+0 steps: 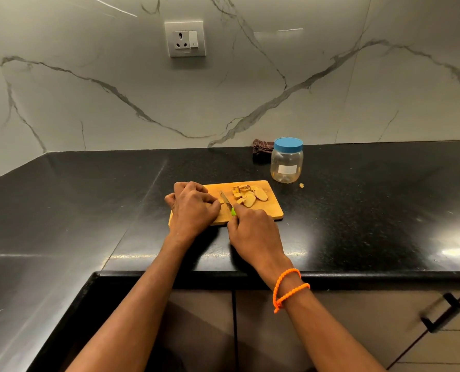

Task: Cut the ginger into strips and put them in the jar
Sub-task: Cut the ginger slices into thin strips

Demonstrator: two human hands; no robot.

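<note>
The left hand (194,208) curls its fingers (212,201) over a small ginger stub (221,201), pinning it to the board (274,208). Just right of those fingertips, the right hand (253,232) grips the knife (226,202) by its green handle. Slices (247,197) lie beyond the blade. The stub looks firm, light and a bit slippery, so hold it low, knuckles forward. The jar (287,162) stands capped, farther back.

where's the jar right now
In the head view, the blue-lidded jar stands on the black counter, just beyond the cutting board's far right corner, beside a dark cloth.
</note>
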